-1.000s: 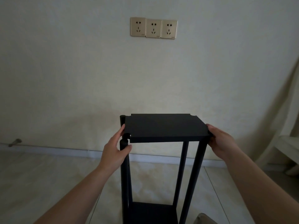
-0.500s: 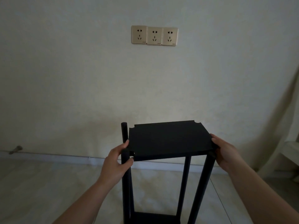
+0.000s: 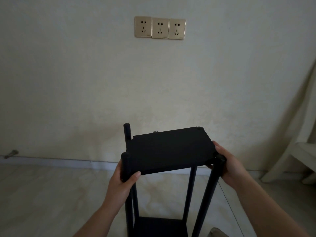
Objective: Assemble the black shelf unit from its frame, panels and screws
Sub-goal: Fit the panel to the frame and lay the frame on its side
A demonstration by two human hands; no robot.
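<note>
Black shelf unit [image 3: 171,168], upright on the tiled floor [image 3: 51,194] before a wall bearing three sockets [image 3: 160,28]: four round posts, bottom panel [image 3: 159,226] in place, top panel [image 3: 171,151] tilted between the post tops, its left side lower. Left hand [image 3: 122,182] curled round the near-left post [image 3: 126,166], thumb against the panel's front edge. Right hand [image 3: 229,165] grips the near-right post [image 3: 210,194] and panel corner.

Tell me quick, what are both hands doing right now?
Left hand: closed around the front left post, thumb against the panel.
Right hand: closed on the panel's right corner, by the front right post.
</note>
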